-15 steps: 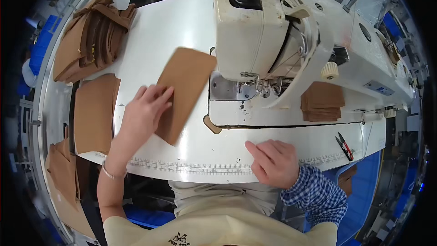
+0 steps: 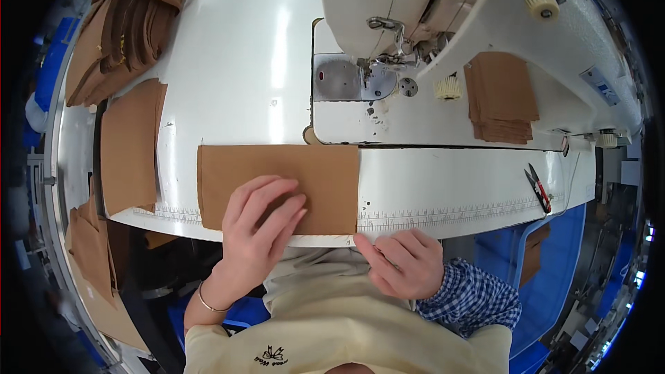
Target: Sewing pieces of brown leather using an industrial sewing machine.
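The rectangular panel of brown, fabric-like material (image 2: pixel 324 179) lies flat near the front edge of the smooth white bench (image 2: pixel 235 62), on the near side of the cream-coloured metal sewing machine (image 2: pixel 367 0). The left hand (image 2: pixel 258 227) rests on it, its grip loosely spread; the right hand (image 2: pixel 405 263) has its index finger at the near right corner (whether that grip pinches it, I cannot tell). Good handling probably means light, even pressure, edges kept square to the bench front, and no dragged creases.
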Motion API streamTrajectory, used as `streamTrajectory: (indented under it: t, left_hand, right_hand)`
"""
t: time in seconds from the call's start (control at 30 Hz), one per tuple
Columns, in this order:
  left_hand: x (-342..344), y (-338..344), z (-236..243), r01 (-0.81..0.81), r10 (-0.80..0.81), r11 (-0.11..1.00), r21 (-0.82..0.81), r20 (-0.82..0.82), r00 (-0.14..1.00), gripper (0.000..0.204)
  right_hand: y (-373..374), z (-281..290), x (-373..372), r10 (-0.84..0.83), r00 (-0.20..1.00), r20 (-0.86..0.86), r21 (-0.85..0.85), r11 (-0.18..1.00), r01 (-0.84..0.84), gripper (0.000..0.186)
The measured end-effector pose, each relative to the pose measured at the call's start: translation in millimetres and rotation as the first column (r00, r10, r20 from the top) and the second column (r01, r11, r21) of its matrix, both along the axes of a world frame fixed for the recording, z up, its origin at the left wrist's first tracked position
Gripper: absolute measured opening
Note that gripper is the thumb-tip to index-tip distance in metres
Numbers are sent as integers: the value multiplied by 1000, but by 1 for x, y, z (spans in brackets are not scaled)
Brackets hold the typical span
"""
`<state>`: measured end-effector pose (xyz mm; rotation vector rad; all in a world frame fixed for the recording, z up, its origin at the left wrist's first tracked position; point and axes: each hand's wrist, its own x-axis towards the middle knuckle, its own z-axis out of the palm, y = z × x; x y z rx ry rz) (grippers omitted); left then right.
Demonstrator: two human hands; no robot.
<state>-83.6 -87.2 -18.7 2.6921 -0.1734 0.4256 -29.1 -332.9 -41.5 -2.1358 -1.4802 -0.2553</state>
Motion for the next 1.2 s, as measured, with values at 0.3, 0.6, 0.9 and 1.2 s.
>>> streamTrajectory:
  t: [0.3,0.6,0.9,1.2]
  left_hand:
    - [4,-16,-2,395,-429,881,261,85,899,29]
    - [13,-23,-11,253,-257,966,50,82,963,27]
    - [13,-17,-9,358,-357,934,17,132,925,32]
    - [35,-9,6,159,-326,920,359,475,817,28]
  right_hand:
    - [4,-4,-5,-13,1000,12,-7,1000,13,46]
    - [11,-3,-3,-55,992,-110,28,998,58,49]
    - [13,-4,-5,-67,998,-2,-42,997,66,44]
    - [14,-3,-4,-83,997,1,-34,996,83,51]
